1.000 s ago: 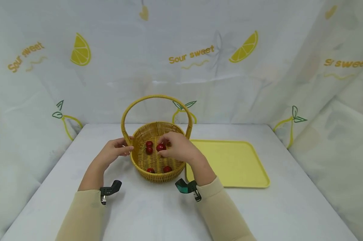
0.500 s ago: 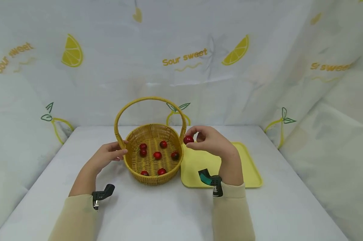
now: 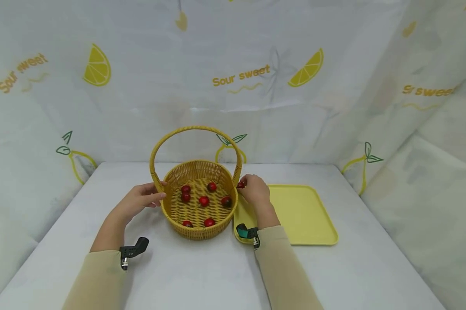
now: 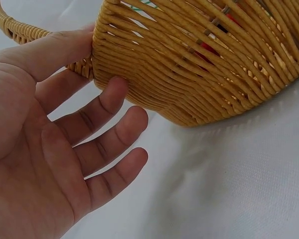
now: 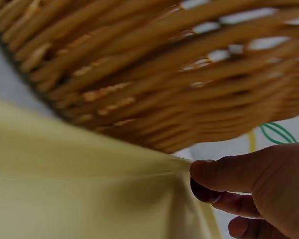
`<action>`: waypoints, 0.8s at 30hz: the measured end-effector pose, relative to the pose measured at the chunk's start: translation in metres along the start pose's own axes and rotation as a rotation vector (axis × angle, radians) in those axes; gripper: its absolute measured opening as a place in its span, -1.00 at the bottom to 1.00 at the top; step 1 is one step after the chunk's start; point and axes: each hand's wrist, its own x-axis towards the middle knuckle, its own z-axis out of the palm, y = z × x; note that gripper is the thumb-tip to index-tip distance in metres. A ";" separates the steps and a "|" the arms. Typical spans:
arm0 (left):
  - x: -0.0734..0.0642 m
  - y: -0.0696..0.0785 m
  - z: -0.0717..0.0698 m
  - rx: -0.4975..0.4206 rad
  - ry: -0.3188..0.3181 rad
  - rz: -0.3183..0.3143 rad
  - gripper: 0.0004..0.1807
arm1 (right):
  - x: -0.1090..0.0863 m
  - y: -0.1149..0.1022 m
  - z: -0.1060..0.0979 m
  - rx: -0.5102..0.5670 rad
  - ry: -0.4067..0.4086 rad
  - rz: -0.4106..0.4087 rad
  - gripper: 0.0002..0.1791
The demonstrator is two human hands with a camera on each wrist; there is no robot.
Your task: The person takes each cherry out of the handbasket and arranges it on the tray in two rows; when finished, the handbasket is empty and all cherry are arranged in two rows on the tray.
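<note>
A yellow wicker basket with a tall arched handle stands on the white table. Several small round red fruits lie spread over its woven floor. My left hand holds the basket at its left side, thumb and index finger pinching the foot of the handle; the other fingers spread loosely in the left wrist view. Just right of the basket, my right hand pinches one dark red fruit low at the tray's far left corner. The yellow tray is partly covered by that hand and forearm.
The basket's right side stands close against the tray's left edge. The basket handle arches high above the rim. A white cloth backdrop with lemon prints hangs behind the table.
My right hand has carried the red fruit out of the basket, over its right rim, and down to the tray's far left corner. The left hand keeps its hold on the basket.
</note>
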 end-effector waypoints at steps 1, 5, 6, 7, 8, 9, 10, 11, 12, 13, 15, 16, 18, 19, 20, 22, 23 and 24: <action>0.000 0.000 0.000 0.001 -0.002 0.005 -0.39 | 0.000 0.000 0.006 -0.042 0.004 -0.002 -0.72; 0.001 0.001 0.002 0.005 0.007 0.003 -0.38 | 0.001 0.002 0.018 -0.074 0.027 -0.004 -0.81; 0.001 0.001 0.002 0.005 0.009 0.001 -0.38 | 0.001 0.003 0.018 -0.066 0.025 -0.009 -0.81; 0.001 0.001 0.002 0.006 0.011 0.001 -0.37 | 0.001 0.004 0.017 -0.051 0.017 -0.012 -0.79; 0.001 0.001 0.003 0.006 0.014 -0.001 -0.37 | 0.002 0.006 0.015 -0.040 0.003 -0.017 -0.76; 0.001 0.001 0.003 0.004 0.016 -0.004 -0.37 | 0.001 0.006 0.010 -0.026 -0.019 -0.016 -0.70; 0.001 0.002 0.003 0.001 0.016 -0.005 -0.37 | 0.000 0.006 0.002 -0.004 -0.039 -0.014 -0.65; 0.001 0.002 0.004 -0.002 0.016 -0.005 -0.37 | -0.001 0.005 -0.007 0.018 -0.056 -0.009 -0.60; 0.000 0.002 0.004 -0.002 0.015 -0.003 -0.38 | -0.004 0.003 -0.019 0.046 -0.070 -0.002 -0.56; 0.000 0.002 0.004 -0.002 0.014 -0.001 -0.38 | -0.008 0.000 -0.032 0.077 -0.081 0.010 -0.53; -0.001 0.002 0.003 -0.005 0.011 0.006 -0.38 | -0.017 -0.007 -0.060 0.139 -0.092 0.037 -0.55; -0.001 0.002 0.003 -0.006 0.010 0.009 -0.39 | -0.023 -0.010 -0.072 0.160 -0.095 0.044 -0.59; -0.002 0.002 0.002 0.001 0.011 0.012 -0.39 | -0.033 -0.017 -0.091 0.187 -0.115 0.036 -0.66; -0.001 0.002 0.002 0.003 0.012 0.012 -0.39 | -0.037 -0.020 -0.098 0.193 -0.132 0.024 -0.69; -0.001 0.001 0.002 0.005 0.013 0.011 -0.40 | -0.040 -0.024 -0.103 0.197 -0.148 0.005 -0.72; 0.000 0.001 0.002 0.011 0.015 0.008 -0.41 | -0.045 -0.034 -0.106 0.207 -0.189 -0.058 -0.77; 0.001 0.001 0.002 0.014 0.016 0.005 -0.42 | -0.045 -0.039 -0.105 0.218 -0.213 -0.096 -0.79; 0.002 0.001 0.002 0.016 0.017 0.003 -0.42 | -0.045 -0.044 -0.102 0.225 -0.233 -0.134 -0.80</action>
